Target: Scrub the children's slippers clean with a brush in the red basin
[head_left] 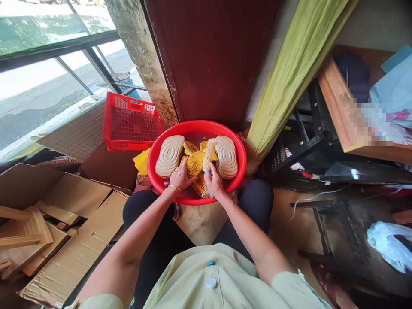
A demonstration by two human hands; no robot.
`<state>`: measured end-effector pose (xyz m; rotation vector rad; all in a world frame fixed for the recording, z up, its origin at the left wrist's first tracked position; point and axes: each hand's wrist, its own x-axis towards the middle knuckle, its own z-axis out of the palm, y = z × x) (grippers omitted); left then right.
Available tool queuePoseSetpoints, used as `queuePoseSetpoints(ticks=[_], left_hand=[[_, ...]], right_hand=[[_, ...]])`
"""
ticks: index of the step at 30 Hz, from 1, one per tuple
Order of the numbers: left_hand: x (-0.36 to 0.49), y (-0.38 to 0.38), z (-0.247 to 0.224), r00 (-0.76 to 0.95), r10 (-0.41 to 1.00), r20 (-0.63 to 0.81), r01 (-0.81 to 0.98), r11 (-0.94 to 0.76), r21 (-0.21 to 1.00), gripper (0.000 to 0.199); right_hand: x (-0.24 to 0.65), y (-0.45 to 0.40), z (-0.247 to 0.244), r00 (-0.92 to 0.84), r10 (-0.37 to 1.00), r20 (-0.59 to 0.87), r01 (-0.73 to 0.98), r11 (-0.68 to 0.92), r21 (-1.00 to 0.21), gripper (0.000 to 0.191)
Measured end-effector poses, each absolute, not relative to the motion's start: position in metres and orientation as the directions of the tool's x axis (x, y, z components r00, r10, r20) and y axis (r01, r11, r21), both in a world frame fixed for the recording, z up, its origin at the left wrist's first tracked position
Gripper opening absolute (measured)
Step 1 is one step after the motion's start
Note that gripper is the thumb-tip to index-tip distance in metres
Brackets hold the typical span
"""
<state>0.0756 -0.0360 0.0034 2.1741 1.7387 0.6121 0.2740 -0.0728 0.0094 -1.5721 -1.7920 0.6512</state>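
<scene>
A red oval basin [152, 187] stands between my knees. Inside it lie several yellow pieces with a zigzag texture that look like slippers. My left hand [180, 177] is closed on the near edge of one yellow slipper [195, 164], thumb on top. My right hand [215, 183] grips the blue-grey handle of a scrub brush [210, 150], whose pale bristle head points away from me, over the slipper. At the basin's left side rests a beige, rounded piece with concentric ridges [170, 156]; a matching ridged piece [226, 157] rests at the right.
A red plastic crate [131, 122] sits behind the basin to the left. Cardboard [93, 227] and wood pieces [28, 227] fill the lower left. A dark red door [212, 60] stands ahead, with a yellow-green curtain [289, 73] beside it. Black metal frames and a wooden drawer [337, 103] are right.
</scene>
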Motion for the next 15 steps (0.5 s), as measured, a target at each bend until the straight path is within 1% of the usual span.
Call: queuePoseSetpoints(ticks=[2,3,5,6,7,9,11,13,15], left_hand=[[0.067,-0.034,-0.001,0.255,0.952,0.169,0.823,-0.305,0.478,0.111],[0.064,-0.036,-0.004,0.264,0.951,0.162,0.829,-0.31,0.465,0.115],[0.062,-0.042,-0.009,0.21,0.971,0.113,0.884,-0.238,0.403,0.118],[0.062,-0.046,-0.01,0.161,0.983,0.083,0.916,-0.18,0.359,0.115],[0.063,-0.049,-0.01,0.115,0.992,0.058,0.94,-0.127,0.316,0.108],[0.065,-0.053,-0.008,0.065,0.998,0.023,0.96,-0.069,0.272,0.088],[0.066,-0.051,-0.004,0.04,0.999,0.001,0.954,-0.038,0.297,0.076],[0.064,-0.048,0.0,0.036,0.999,-0.005,0.925,-0.031,0.379,0.078],[0.061,-0.045,0.001,0.065,0.997,0.041,0.877,-0.077,0.474,0.083]], right_hand=[[0.279,-0.063,0.015,-0.066,0.992,0.104,0.755,0.118,-0.645,0.066],[0.282,-0.058,0.019,-0.07,0.995,0.064,0.789,0.095,-0.607,0.065],[0.287,-0.05,0.025,-0.108,0.994,-0.009,0.846,0.087,-0.526,0.065],[0.289,-0.047,0.029,-0.133,0.99,-0.038,0.868,0.098,-0.487,0.065],[0.29,-0.046,0.031,-0.156,0.986,-0.063,0.887,0.112,-0.448,0.065],[0.292,-0.047,0.037,-0.188,0.977,-0.103,0.918,0.137,-0.371,0.066],[0.293,-0.048,0.042,-0.19,0.974,-0.126,0.943,0.146,-0.299,0.068],[0.297,-0.047,0.048,-0.173,0.976,-0.131,0.961,0.138,-0.24,0.07],[0.302,-0.042,0.056,-0.161,0.979,-0.129,0.971,0.134,-0.197,0.072]])
